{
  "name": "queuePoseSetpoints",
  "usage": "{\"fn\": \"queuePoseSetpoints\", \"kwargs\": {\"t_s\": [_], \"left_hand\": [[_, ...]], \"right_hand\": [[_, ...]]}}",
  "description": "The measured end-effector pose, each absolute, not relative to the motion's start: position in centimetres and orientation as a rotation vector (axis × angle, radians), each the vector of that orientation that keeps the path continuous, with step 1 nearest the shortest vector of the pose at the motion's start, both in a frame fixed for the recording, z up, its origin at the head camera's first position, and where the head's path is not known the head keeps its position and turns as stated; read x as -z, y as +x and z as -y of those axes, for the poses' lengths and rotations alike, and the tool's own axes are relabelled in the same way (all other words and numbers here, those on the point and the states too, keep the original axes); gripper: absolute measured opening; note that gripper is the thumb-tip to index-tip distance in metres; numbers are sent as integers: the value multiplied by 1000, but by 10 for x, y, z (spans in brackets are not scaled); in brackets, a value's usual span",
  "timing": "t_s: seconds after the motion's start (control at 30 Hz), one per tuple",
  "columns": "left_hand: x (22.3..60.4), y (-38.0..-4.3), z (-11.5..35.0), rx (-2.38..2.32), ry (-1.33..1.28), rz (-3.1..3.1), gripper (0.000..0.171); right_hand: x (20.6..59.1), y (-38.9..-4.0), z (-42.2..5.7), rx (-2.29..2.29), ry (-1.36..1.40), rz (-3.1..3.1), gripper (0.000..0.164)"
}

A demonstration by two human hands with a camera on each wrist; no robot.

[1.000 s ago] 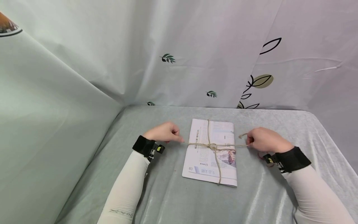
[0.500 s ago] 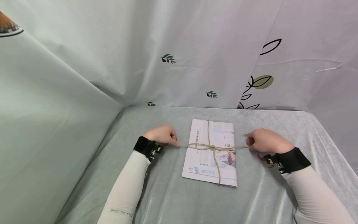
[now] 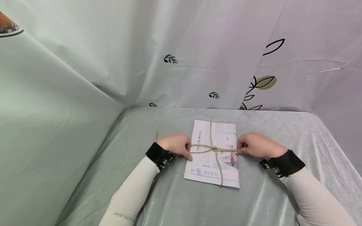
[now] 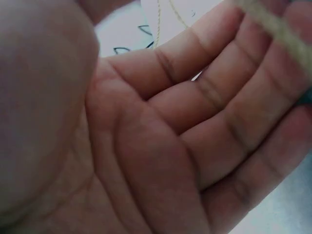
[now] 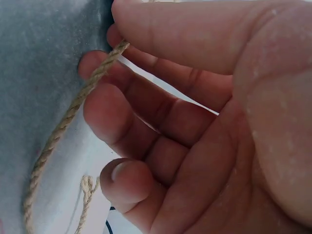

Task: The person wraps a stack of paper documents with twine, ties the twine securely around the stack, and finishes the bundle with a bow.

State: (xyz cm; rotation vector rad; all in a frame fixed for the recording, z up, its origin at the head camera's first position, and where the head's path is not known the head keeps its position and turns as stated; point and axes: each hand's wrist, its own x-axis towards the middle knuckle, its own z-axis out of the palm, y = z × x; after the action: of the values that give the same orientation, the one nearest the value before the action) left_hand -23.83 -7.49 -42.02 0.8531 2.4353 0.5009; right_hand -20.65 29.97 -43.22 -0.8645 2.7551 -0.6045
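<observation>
A folded newspaper bundle (image 3: 207, 171) lies on the cloth, bound crosswise with twine (image 3: 219, 168) and knotted (image 3: 214, 148) in the middle. My left hand (image 3: 176, 144) is at its left edge, thumb and forefinger apart beside the twine; in the left wrist view its fingers are loosely bent, with a blurred strand of twine (image 4: 278, 27) across them. At the right edge my right hand (image 3: 260, 145) pinches the twine between thumb and forefinger. A loose length of twine (image 5: 63, 122) trails from that pinch in the right wrist view, other fingers curled beside it.
Grey cloth (image 3: 169, 194) covers the table. Pale curtains (image 3: 198, 47) with leaf prints stand behind and at the left. A loose twine end (image 3: 156, 135) sticks up behind the left wrist. Black straps (image 3: 155, 153) with small cameras circle both wrists.
Both hands have come inward from beside the bundle to its edges. The twine ends, held out taut sideways before, now hang slack, and the knot has drawn tighter.
</observation>
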Motion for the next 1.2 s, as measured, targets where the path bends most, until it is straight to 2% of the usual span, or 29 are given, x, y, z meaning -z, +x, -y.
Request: {"fn": "queuePoseSetpoints", "kwargs": {"t_s": [0.2,0.47,1.2], "left_hand": [[422,-241,76,-558,906,-2346,32],[420,-253,94,-709,800,-2281,29],[419,-258,106,-704,783,-2264,34]], "right_hand": [[429,-205,-303,650,-818,-2685,36],[422,-205,-306,676,-786,-2633,33],[425,-208,-320,655,-761,-2599,30]]}}
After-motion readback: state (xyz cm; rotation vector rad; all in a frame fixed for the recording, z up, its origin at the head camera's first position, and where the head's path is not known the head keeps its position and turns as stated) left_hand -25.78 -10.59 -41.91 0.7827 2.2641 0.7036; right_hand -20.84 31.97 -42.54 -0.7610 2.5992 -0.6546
